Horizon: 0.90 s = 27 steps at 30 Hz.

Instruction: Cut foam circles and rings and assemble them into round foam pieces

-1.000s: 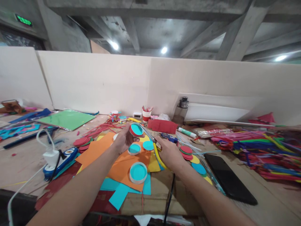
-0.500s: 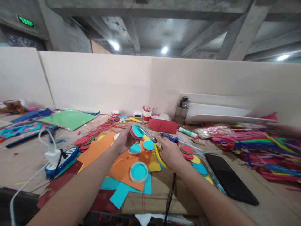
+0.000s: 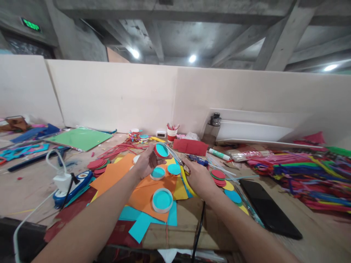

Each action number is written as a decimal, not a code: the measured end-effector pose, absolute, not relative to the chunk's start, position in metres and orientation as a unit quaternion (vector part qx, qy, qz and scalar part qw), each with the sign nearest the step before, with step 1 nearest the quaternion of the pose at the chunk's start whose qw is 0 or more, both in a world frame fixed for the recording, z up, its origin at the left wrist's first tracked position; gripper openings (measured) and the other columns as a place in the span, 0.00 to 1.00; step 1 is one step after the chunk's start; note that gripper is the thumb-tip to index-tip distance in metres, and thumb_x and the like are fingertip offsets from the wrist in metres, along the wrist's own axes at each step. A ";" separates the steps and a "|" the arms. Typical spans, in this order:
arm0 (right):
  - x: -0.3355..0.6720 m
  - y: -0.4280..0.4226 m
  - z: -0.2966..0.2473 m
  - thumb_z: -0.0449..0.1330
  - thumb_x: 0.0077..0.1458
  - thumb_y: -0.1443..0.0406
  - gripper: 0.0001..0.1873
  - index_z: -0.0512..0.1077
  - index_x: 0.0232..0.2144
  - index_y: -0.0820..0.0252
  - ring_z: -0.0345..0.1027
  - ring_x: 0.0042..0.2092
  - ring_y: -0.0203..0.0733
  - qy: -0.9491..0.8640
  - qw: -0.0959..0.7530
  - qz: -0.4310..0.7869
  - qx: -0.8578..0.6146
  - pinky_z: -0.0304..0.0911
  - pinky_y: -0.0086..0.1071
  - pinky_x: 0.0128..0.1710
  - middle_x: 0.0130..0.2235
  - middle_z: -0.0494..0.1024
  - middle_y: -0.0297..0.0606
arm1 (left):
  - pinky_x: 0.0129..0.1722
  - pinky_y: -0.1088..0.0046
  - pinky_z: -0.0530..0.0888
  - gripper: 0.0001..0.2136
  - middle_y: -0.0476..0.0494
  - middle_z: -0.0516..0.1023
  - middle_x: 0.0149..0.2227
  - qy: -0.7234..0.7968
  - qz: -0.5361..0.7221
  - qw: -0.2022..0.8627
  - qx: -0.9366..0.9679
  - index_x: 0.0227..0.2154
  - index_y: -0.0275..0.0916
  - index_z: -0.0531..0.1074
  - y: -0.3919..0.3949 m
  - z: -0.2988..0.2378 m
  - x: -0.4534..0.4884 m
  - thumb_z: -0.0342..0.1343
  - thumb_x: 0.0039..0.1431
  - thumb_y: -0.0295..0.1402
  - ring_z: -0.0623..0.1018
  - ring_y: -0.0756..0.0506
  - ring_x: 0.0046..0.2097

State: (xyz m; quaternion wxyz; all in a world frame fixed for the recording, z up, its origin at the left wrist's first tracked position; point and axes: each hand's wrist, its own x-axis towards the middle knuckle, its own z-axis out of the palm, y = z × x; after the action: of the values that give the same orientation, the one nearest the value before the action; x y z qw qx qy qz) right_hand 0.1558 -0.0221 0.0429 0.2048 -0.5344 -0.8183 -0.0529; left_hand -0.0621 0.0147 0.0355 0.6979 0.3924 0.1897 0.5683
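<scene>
My left hand (image 3: 148,162) grips a small round drum-like piece (image 3: 161,150) with a blue face and a red rim, tilted toward me. My right hand (image 3: 196,175) is closed around scissors (image 3: 177,156) with a yellow handle. Their metal blades reach to the rim of the held piece; whether they cut into it is too small to tell. Beneath the hands, a white ring with a blue disc inside (image 3: 162,201) and similar blue-faced rounds (image 3: 158,172) lie on orange paper (image 3: 137,193). Blue paper strips (image 3: 139,230) stick out at the front.
Red paper discs (image 3: 218,174) and a black phone (image 3: 270,208) lie to the right. Farther right are bundles of coloured pipe cleaners (image 3: 304,168). A blue power strip (image 3: 74,188) with a white plug stands left. A bottle (image 3: 212,129) and paper cup (image 3: 172,133) stand at the back.
Both hands, the round piece and the scissors have shifted very slightly to the right. Another person's arm at the far right has gone out of view.
</scene>
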 end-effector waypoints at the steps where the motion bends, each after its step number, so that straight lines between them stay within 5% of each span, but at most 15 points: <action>1: 0.156 -0.022 0.043 0.49 0.55 0.69 0.26 0.64 0.57 0.56 0.72 0.44 0.45 -0.816 0.199 -0.051 -0.541 0.61 0.31 0.37 0.46 0.77 0.42 | 0.28 0.74 0.74 0.19 0.37 0.80 0.35 0.190 0.576 0.693 0.391 0.41 0.34 0.72 0.014 0.035 -0.061 0.46 0.63 0.45 0.81 0.42 0.37; 8: 0.154 -0.025 0.048 0.51 0.55 0.66 0.27 0.63 0.58 0.52 0.71 0.44 0.45 -0.806 0.173 -0.050 -0.563 0.61 0.32 0.36 0.49 0.74 0.43 | 0.23 0.74 0.72 0.21 0.37 0.79 0.28 0.237 0.532 0.716 0.385 0.34 0.32 0.72 0.005 0.042 -0.053 0.44 0.63 0.46 0.77 0.47 0.23; 21: 0.154 -0.024 0.047 0.49 0.55 0.69 0.26 0.66 0.56 0.57 0.71 0.45 0.45 -0.821 0.190 -0.052 -0.536 0.62 0.31 0.39 0.48 0.76 0.45 | 0.20 0.75 0.69 0.26 0.36 0.77 0.23 0.253 0.515 0.710 0.408 0.28 0.32 0.72 0.008 0.042 -0.061 0.44 0.60 0.53 0.73 0.48 0.20; 27: 0.156 -0.022 0.043 0.49 0.56 0.68 0.24 0.65 0.56 0.57 0.71 0.46 0.45 -0.824 0.198 -0.046 -0.528 0.62 0.31 0.40 0.50 0.76 0.43 | 0.22 0.74 0.72 0.24 0.37 0.79 0.28 0.251 0.536 0.715 0.372 0.38 0.32 0.71 0.009 0.041 -0.059 0.43 0.62 0.50 0.78 0.46 0.23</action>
State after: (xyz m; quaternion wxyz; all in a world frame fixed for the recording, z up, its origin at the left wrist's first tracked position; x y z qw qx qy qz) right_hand 0.1557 -0.0220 0.0430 0.1978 -0.5283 -0.8244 -0.0457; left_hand -0.0594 0.0094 0.0409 0.7154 0.3716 0.2508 0.5359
